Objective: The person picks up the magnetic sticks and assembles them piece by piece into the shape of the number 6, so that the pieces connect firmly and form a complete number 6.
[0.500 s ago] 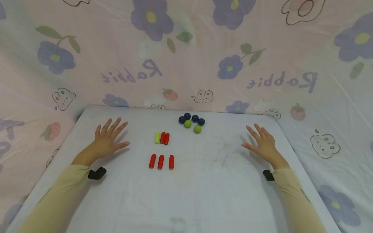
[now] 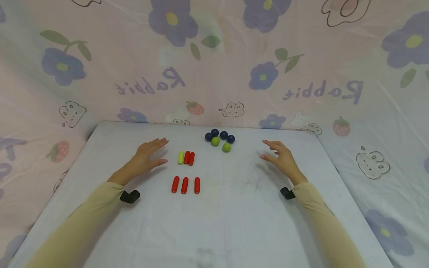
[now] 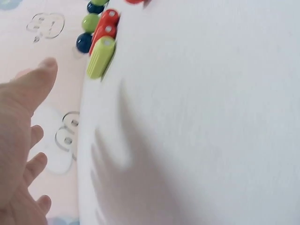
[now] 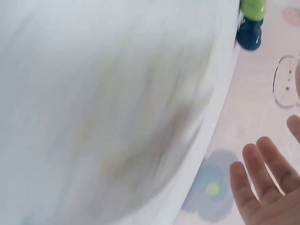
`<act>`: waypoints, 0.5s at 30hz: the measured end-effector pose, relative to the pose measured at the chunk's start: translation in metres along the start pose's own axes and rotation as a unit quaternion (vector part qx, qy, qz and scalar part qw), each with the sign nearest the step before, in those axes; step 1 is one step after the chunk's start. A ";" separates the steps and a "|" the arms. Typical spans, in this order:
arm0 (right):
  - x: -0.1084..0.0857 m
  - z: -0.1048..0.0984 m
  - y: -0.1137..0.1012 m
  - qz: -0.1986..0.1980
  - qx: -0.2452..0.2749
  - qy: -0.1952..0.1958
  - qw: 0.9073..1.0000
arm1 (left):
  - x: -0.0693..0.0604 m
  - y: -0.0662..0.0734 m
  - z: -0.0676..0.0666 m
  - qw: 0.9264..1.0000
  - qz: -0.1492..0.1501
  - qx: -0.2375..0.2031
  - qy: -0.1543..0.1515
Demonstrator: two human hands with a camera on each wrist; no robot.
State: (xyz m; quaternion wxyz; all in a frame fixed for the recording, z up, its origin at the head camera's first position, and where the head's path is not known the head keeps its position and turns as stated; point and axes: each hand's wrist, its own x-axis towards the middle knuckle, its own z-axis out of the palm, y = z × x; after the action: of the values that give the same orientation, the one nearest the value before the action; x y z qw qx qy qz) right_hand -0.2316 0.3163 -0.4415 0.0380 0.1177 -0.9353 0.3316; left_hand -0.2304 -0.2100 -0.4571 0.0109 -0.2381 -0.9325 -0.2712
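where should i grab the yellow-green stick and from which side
Probably by its two ends, thumb on the near one, the left hand coming from above on the left. The yellow-green stick lies pointing away from the person, both ends free, while two red sticks crowd its right side.

We see the sleeved left arm and sleeved right arm reach forward from the lower edge of the head view, both slanting inward. We find the left hand relaxed, its fingers stretched inward and lying close together in the head view, with the thumb set apart from them. We note the right hand facing it, well apart, likewise relaxed, its thumb away from the fingers, which the right wrist view shows with gaps between them.
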 end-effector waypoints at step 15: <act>0.041 0.058 -0.048 0.022 0.091 -0.027 0.995 | 0.021 0.012 0.031 0.994 0.008 -0.105 0.009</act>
State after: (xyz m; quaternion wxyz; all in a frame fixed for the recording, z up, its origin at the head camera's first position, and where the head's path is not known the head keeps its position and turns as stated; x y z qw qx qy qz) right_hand -0.2588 0.2358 -0.4509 -0.0053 0.1094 -0.9043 0.4127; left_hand -0.2402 -0.1762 -0.4745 -0.0035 -0.2433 -0.8969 -0.3692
